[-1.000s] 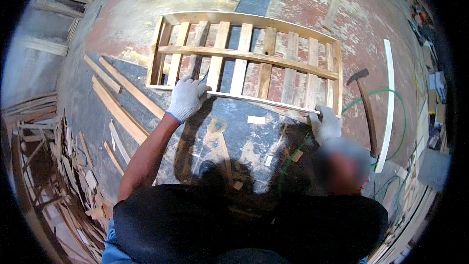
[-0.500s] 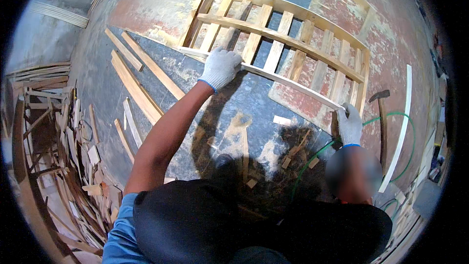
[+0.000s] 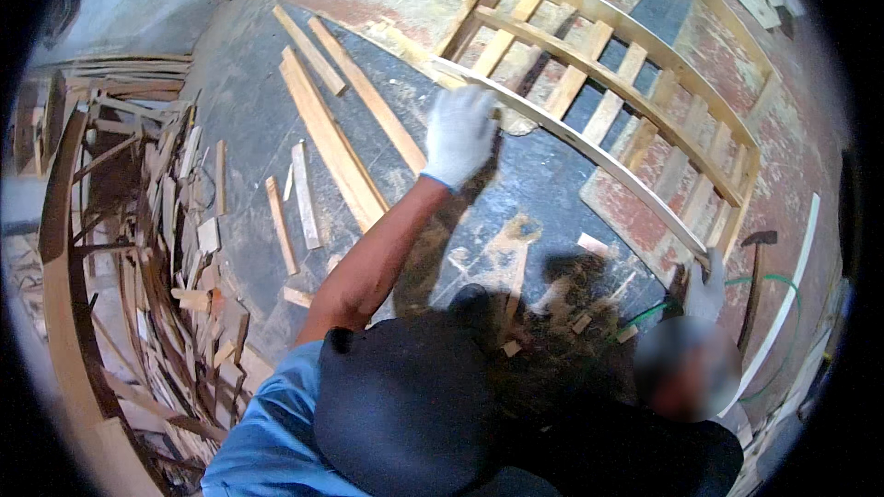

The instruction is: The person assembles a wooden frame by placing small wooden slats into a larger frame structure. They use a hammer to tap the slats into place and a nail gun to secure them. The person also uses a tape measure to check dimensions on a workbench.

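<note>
A slatted wooden frame (image 3: 615, 81), like a pallet, lies at the upper right, with several cross slats and a long middle bar. My left hand (image 3: 459, 136), in a white knit glove, has its fingers curled on the near rail close to the left end. Also gloved, my right hand (image 3: 705, 293) grips the near right corner; its fingers are partly hidden and the wrist is blurred. Right of that hand, a hammer (image 3: 758, 271) with a dark head and wooden handle rests on the floor.
Loose wooden strips (image 3: 327, 143) lie on the dark floor to the left. A heap of scrap wood (image 3: 166, 285) fills the far left side. A green hose (image 3: 799, 313) and a long white strip (image 3: 783, 299) are at the right. Small offcuts (image 3: 593, 244) lie before my knees.
My view has swung left, so everything sits further right in the picture. My left hand has shifted along the near rail toward its left end. The right hand stays at the corner.
</note>
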{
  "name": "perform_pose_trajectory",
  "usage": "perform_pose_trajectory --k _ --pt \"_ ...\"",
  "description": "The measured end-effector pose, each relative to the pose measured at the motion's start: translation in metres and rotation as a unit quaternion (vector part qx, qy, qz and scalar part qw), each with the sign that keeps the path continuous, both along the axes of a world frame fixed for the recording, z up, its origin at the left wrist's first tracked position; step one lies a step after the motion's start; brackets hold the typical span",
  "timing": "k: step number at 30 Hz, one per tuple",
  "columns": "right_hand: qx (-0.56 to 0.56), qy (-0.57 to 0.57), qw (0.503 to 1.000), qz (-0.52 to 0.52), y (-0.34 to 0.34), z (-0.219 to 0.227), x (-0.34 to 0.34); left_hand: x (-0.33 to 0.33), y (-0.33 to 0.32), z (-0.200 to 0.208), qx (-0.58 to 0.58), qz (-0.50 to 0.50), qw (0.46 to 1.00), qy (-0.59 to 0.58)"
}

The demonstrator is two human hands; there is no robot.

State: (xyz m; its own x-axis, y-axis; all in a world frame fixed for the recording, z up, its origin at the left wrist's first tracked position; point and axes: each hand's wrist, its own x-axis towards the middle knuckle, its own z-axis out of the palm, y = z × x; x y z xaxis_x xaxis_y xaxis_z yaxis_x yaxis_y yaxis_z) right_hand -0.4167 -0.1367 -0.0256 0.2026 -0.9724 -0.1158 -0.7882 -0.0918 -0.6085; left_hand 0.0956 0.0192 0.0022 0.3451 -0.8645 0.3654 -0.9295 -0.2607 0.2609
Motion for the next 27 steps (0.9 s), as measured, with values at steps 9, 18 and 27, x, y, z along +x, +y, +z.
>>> perform_pose_trajectory --k 9,18,27 --pt "-0.062 0.08 0.994 0.028 0.015 -0.006 0.0 0.102 0.121 -0.032 0.096 0.367 0.917 0.125" --pt "-0.026 0.02 0.999 0.031 0.011 -0.009 0.008 0.13 0.087 -0.077 0.065 0.469 0.855 0.211" --pt "-0.041 0.053 0.997 0.036 0.018 0.007 0.015 0.013 0.133 -0.028 -0.078 0.295 0.684 0.662"
